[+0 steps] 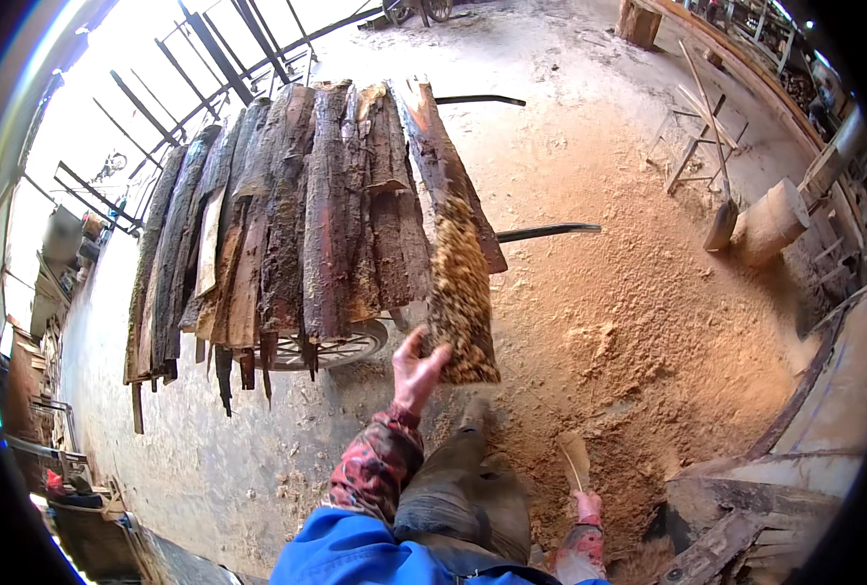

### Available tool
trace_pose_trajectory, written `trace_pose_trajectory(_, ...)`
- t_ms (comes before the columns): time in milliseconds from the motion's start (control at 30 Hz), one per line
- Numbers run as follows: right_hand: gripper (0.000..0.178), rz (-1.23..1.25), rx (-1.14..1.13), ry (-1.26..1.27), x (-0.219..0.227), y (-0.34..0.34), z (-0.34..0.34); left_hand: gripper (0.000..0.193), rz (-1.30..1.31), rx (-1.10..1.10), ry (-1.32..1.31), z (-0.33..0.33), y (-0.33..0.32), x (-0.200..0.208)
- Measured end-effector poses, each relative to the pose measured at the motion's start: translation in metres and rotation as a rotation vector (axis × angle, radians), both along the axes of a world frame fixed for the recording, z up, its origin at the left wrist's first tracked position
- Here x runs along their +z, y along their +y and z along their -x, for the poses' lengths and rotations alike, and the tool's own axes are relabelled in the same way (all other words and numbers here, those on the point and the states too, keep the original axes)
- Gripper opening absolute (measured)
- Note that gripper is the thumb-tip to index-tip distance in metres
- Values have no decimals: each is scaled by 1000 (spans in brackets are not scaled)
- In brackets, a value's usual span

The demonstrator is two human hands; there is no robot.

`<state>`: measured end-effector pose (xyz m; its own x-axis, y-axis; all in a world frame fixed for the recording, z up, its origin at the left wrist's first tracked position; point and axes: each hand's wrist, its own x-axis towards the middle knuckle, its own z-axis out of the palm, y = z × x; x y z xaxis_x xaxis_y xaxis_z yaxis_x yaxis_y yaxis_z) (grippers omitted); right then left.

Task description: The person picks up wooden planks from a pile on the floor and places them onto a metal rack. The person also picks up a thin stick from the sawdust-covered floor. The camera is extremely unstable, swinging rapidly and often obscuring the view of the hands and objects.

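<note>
My left hand (421, 370) is closed on the near edge of a long bark slab (461, 302), its thumb lying against the slab. Clumpy tan and yellow-brown wood chips coat the slab's near half. More rough bark slabs (326, 214) lie side by side to its left, stacked on a cart whose spoked wheel (341, 346) shows underneath. Low at my right side, my right hand (587, 507) grips the lower end of a flat tan piece (575, 460), perhaps a thin strip of wood; its kind is unclear.
Sawdust (628, 331) covers the floor to the right. Dark curved bars (550, 231) stick out from the cart's right side. A shovel (722, 219), a log (772, 222) and a small frame stand at far right. Weathered boards (745, 526) lie near my lower right.
</note>
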<state>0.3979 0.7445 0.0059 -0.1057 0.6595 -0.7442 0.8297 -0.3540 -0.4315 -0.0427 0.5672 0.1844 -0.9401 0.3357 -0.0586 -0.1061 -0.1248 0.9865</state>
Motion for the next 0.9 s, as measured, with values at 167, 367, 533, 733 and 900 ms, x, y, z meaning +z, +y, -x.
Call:
trace_pose_trajectory(167, 29, -162, -3, 73, -54, -24, -47, 28, 46, 89, 207, 91, -15, 14)
trace_pose_trajectory(367, 34, -73, -23, 130, -6, -51, -26, 67, 1005, 276, 742, 201, -32, -32)
trace_pose_trajectory(533, 28, -199, -36, 33, 69, -87, 25, 61, 1182, -109, 624, 207, -31, -50)
trace_pose_trajectory(733, 22, -258, -53, 161, 142, -116, 82, 48, 900, 76, 910, 187, -40, -47)
trace_pose_trajectory(900, 14, -334, 10, 388, 215, -132, 139, 38, 373, -441, 334, 63, -64, -68)
